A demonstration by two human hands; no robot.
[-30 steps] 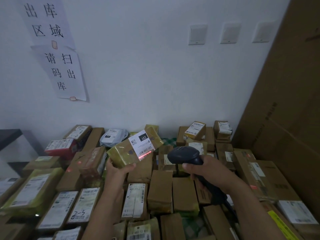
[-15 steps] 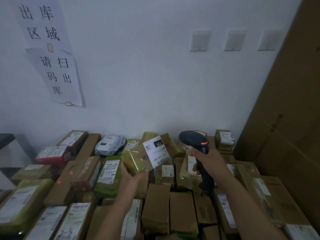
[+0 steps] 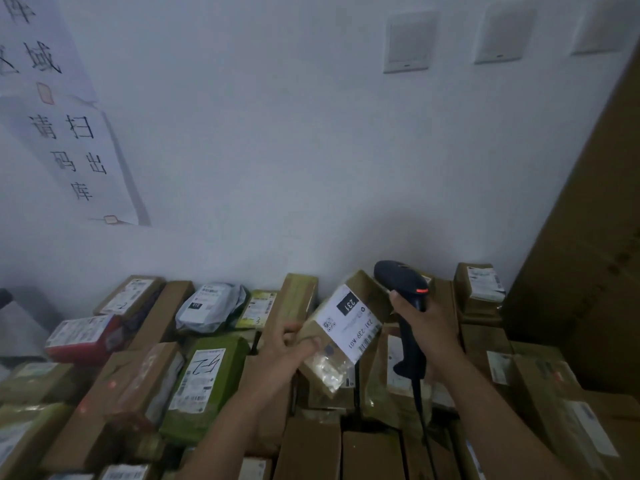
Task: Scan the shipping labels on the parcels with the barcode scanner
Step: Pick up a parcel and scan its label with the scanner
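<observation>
Left hand (image 3: 287, 344) grip pinches the taped brown parcel (image 3: 329, 368) just left of the barcode scanner (image 3: 398, 280). Right hand (image 3: 426, 330) grip is wrapped round the scanner. We judge the parcel light, stiffish and tape-slick, so we hold its edges and keep the shipping label (image 3: 349, 320) uncovered.

"231" on the shipping label (image 3: 349, 323)
</observation>
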